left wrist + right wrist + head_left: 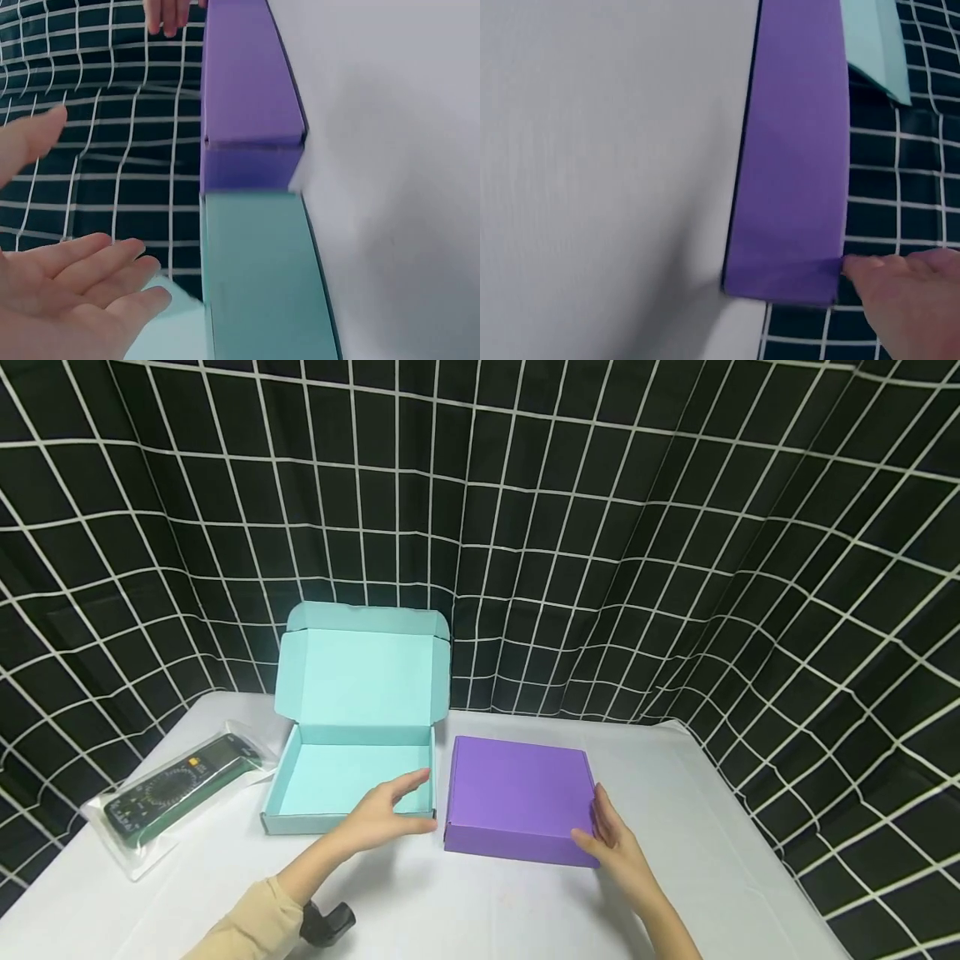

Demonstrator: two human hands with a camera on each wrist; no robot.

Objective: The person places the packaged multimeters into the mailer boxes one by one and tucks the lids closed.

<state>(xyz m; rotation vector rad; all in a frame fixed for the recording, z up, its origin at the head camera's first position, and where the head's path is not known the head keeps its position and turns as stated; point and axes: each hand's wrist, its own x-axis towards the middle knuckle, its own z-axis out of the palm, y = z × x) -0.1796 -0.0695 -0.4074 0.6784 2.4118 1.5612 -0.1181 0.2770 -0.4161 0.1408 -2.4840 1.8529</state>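
Observation:
A closed purple cardboard box (522,789) lies flat on the white table. At its right front corner is my right hand (618,852), thumb by the top front edge and fingers along the right side. In the right wrist view, the thumb (870,270) meets the box's edge, while the other fingers are mostly hidden. To the left stands a teal cardboard box (300,822) with its lid raised and nothing visible inside. My left hand (378,817) hovers over its right front corner, fingers and thumb spread, holding nothing; the left wrist view shows the palm bare.
A digital multimeter (176,785) in a clear plastic bag lies left of the teal box. Beside the left wrist is a black device (326,925). A black curtain with a white grid (540,527) hangs behind and around the white table (480,910).

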